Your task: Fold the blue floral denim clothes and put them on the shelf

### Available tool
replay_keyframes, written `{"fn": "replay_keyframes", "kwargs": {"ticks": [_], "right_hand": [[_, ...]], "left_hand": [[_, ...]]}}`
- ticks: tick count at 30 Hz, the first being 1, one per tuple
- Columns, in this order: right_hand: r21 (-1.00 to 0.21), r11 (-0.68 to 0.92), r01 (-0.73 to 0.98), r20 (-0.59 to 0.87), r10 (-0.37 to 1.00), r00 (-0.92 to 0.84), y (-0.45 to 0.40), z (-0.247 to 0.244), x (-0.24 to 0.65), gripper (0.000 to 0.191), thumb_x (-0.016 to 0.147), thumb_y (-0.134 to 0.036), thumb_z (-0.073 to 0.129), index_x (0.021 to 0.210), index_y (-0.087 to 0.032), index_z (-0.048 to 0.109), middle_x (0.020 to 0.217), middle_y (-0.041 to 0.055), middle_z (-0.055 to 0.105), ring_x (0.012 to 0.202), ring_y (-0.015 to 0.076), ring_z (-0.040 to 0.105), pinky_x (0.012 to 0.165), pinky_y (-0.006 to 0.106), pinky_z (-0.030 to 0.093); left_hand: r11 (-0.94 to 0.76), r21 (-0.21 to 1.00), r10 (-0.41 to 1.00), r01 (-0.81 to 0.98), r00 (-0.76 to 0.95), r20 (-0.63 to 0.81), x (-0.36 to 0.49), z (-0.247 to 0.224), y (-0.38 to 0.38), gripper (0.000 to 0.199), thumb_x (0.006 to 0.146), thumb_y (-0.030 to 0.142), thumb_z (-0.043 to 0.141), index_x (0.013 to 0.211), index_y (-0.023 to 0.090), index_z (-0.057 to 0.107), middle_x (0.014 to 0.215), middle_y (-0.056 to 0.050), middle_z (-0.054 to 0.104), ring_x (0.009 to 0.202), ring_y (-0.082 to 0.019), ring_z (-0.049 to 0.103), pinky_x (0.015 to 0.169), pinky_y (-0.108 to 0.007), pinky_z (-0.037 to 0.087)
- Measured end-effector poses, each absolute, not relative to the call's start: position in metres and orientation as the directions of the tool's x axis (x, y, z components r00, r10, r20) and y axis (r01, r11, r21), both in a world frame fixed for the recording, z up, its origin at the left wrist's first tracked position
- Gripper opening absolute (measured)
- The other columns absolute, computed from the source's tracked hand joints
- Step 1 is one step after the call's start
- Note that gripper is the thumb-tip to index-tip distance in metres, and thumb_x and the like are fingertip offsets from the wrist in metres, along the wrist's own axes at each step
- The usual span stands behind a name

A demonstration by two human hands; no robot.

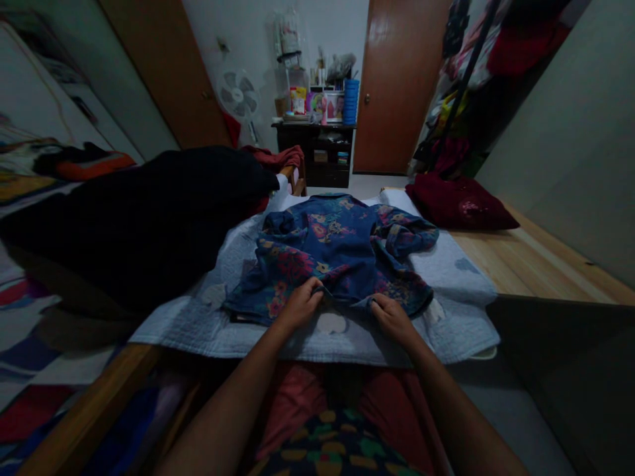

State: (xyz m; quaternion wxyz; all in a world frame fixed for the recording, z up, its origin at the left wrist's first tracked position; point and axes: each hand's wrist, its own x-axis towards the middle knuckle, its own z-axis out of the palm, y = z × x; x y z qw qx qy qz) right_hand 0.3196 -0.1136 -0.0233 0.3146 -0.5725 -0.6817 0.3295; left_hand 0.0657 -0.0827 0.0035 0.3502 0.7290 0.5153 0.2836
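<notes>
A blue denim jacket with a floral print point(342, 244) lies spread on a pale blue quilted cloth point(198, 330), its collar toward the far side. My left hand point(305, 301) pinches the near hem left of its middle. On the right part of the same hem, my right hand point(389, 314) is closed, fingers gripping the fabric. Between both hands the hem is lifted a little and sags. One sleeve is bunched at the left, while the other bends out to the right.
Dark clothes point(149, 211) are heaped at the left. A folded maroon garment point(461, 201) rests on the wooden surface point(540, 258) at the right. Farther back are a white fan point(239, 96), a dark cabinet point(312, 155) and a brown door point(391, 86). Clothes hang at upper right.
</notes>
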Motion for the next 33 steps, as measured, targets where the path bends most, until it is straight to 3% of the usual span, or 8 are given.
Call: {"fn": "replay_keyframes", "kwargs": {"ticks": [3, 7, 12, 16, 19, 24, 28, 33], "right_hand": [[-0.788, 0.230, 0.571, 0.191, 0.973, -0.128, -0.113, -0.026, 0.317, 0.038, 0.074, -0.013, 0.044, 0.106, -0.021, 0.064, 0.104, 0.0056, 0.066, 0.099, 0.0198, 0.060, 0.092, 0.036, 0.046], [-0.579, 0.443, 0.684, 0.400, 0.886, -0.235, -0.119, -0.024, 0.310, 0.056, 0.067, -0.003, 0.046, 0.116, -0.023, 0.063, 0.128, 0.0091, 0.054, 0.121, 0.0248, 0.048, 0.105, 0.045, 0.038], [-0.262, 0.554, 0.791, 0.362, 0.816, -0.451, -0.135, -0.013, 0.299, 0.035, 0.079, -0.009, 0.060, 0.105, -0.031, 0.069, 0.145, 0.0045, 0.045, 0.137, 0.0317, 0.028, 0.112, 0.056, 0.023], [-0.173, 0.587, 0.791, 0.346, 0.788, -0.509, -0.143, -0.004, 0.296, 0.008, 0.079, -0.022, 0.069, 0.085, -0.027, 0.072, 0.144, 0.0046, 0.046, 0.139, 0.0338, 0.025, 0.113, 0.058, 0.015], [-0.197, 0.612, 0.766, 0.348, 0.774, -0.529, -0.144, -0.002, 0.295, 0.005, 0.082, -0.023, 0.066, 0.084, -0.024, 0.070, 0.136, 0.0069, 0.054, 0.132, 0.0322, 0.036, 0.110, 0.055, 0.024], [-0.380, 0.641, 0.667, 0.174, 0.758, -0.628, -0.147, -0.008, 0.292, 0.014, 0.087, -0.015, 0.055, 0.089, -0.022, 0.067, 0.090, 0.0040, 0.067, 0.085, 0.0174, 0.060, 0.079, 0.030, 0.045], [-0.523, 0.581, 0.624, 0.111, 0.772, -0.626, -0.155, -0.003, 0.301, 0.013, 0.086, -0.017, 0.055, 0.088, -0.022, 0.067, 0.087, 0.0030, 0.069, 0.087, 0.0181, 0.062, 0.080, 0.029, 0.045], [-0.609, 0.387, 0.693, 0.153, 0.914, -0.375, -0.146, 0.009, 0.336, 0.018, 0.091, -0.025, 0.049, 0.092, -0.023, 0.066, 0.090, 0.0039, 0.068, 0.087, 0.0188, 0.063, 0.080, 0.031, 0.047]], "left_hand": [[-0.209, 0.843, 0.966, 0.496, 0.241, 0.098, 0.065, 0.014, -0.071, 0.013, 0.087, 0.030, 0.046, 0.089, 0.020, 0.056, 0.082, 0.001, 0.063, 0.078, -0.017, 0.059, 0.072, -0.026, 0.044], [-0.236, 0.846, 0.968, 0.478, 0.190, 0.163, 0.069, 0.034, -0.058, 0.014, 0.087, 0.031, 0.049, 0.089, 0.021, 0.058, 0.081, 0.000, 0.064, 0.077, -0.017, 0.060, 0.071, -0.026, 0.044], [-0.322, 0.819, 0.946, 0.475, 0.186, 0.264, 0.078, 0.060, -0.050, 0.014, 0.088, 0.030, 0.049, 0.089, 0.020, 0.059, 0.081, 0.000, 0.064, 0.077, -0.016, 0.060, 0.072, -0.026, 0.043], [-0.363, 0.777, 0.932, 0.515, 0.193, 0.307, 0.086, 0.073, -0.049, 0.015, 0.089, 0.028, 0.047, 0.091, 0.020, 0.060, 0.082, 0.000, 0.065, 0.077, -0.016, 0.060, 0.072, -0.026, 0.042], [-0.387, 0.761, 0.922, 0.521, 0.229, 0.312, 0.090, 0.075, -0.052, 0.014, 0.088, 0.026, 0.049, 0.093, 0.020, 0.060, 0.084, -0.001, 0.067, 0.079, -0.017, 0.061, 0.073, -0.026, 0.043], [-0.425, 0.724, 0.877, 0.544, 0.446, 0.180, 0.093, 0.054, -0.073, 0.014, 0.086, 0.024, 0.050, 0.091, 0.021, 0.063, 0.085, -0.001, 0.069, 0.080, -0.017, 0.062, 0.073, -0.026, 0.044], [-0.489, 0.616, 0.791, 0.618, 0.611, 0.014, 0.095, 0.015, -0.103, 0.015, 0.083, 0.020, 0.053, 0.091, 0.023, 0.066, 0.085, -0.001, 0.069, 0.080, -0.017, 0.062, 0.072, -0.026, 0.043], [-0.612, 0.493, 0.720, 0.619, 0.694, 0.022, 0.093, -0.009, -0.127, 0.027, 0.078, 0.021, 0.062, 0.105, 0.023, 0.062, 0.111, -0.005, 0.063, 0.100, -0.022, 0.055, 0.085, -0.031, 0.043]]}}
